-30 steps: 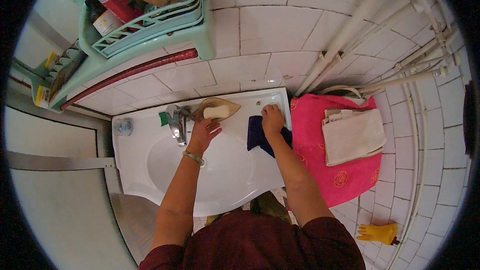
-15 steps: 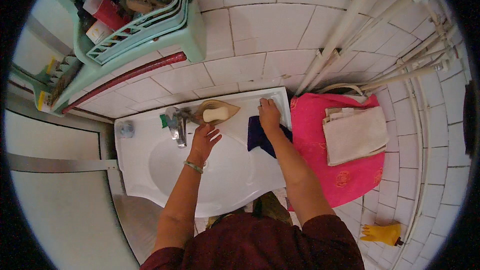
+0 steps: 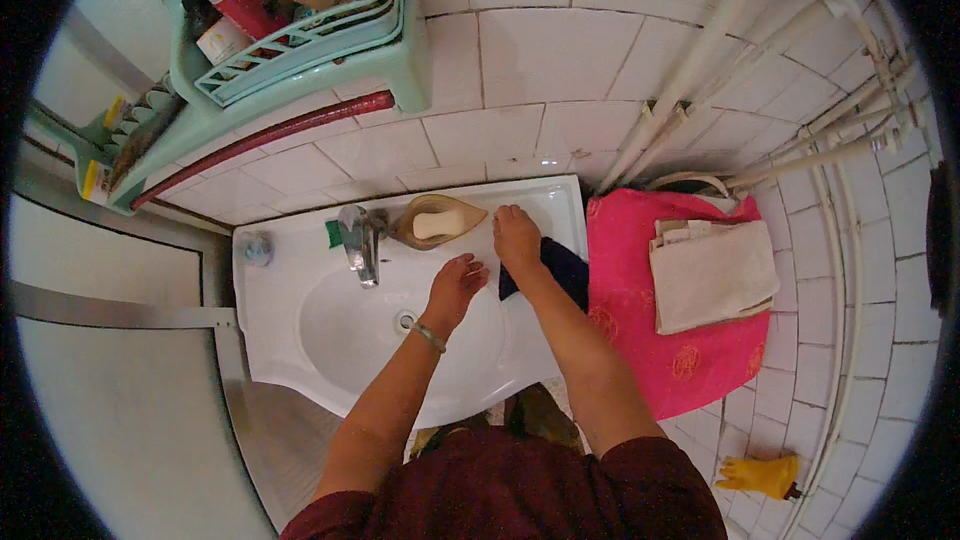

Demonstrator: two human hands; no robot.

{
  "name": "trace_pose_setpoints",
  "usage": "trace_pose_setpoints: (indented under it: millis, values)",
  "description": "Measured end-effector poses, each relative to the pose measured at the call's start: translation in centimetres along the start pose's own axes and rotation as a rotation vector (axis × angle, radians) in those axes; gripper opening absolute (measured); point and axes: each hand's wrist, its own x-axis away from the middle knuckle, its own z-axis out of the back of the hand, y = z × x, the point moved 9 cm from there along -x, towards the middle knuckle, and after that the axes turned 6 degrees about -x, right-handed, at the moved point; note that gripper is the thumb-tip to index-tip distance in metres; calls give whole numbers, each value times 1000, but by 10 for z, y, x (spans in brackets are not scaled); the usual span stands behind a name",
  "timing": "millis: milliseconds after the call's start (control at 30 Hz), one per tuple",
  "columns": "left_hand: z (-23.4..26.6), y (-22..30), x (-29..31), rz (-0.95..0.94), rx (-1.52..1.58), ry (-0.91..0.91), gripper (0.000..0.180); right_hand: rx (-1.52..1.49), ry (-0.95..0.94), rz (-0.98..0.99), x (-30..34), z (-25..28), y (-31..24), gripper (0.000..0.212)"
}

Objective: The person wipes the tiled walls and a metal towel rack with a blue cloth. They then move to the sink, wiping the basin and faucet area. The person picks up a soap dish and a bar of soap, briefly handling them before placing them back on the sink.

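Note:
My left hand, with a bangle at its wrist, hovers over the right part of the white washbasin, fingers apart and nothing in them. Close by, my right hand is closed, fingers curled down at the basin's back ledge; anything inside is hidden. A folded dark blue cloth lies on the ledge, partly behind my right wrist. Left of the right hand sits a leaf-shaped tan soap dish holding a cream bar of soap. The chrome faucet stands farther left.
A small green item lies beside the faucet, and a clear cup stands at the left corner. A mint-green shelf with bottles overhangs the upper left. Right of the basin, folded beige towels rest on a pink cover. Pipes run along the wall.
My left hand has moved right, away from the faucet and soap dish. My right hand has shifted left from the basin's right corner, closer to the soap dish.

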Motion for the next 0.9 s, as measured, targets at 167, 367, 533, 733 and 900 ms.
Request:
trace_pose_setpoints:
  millis: [167, 367, 533, 733, 900]
  values:
    - [0, -26, -16, 109, 315, -37, 33, -40, -213, 137, 62, 3, -55, 8]
    - [16, -51, -7, 231, 446, -9, 23, -109, -188, 257, 88, 39, -73, 20]
    - [34, -4, 10, 131, 205, 143, 18, 172, -185, 124, 104, 76, -15, 43]
    - [36, 49, 5, 101, 128, 280, 29, 122, -150, 51, 105, 47, 19, 54]
    - [46, 66, -17, 56, 54, 260, 28, 130, -119, -85, 57, 20, 32, 59]
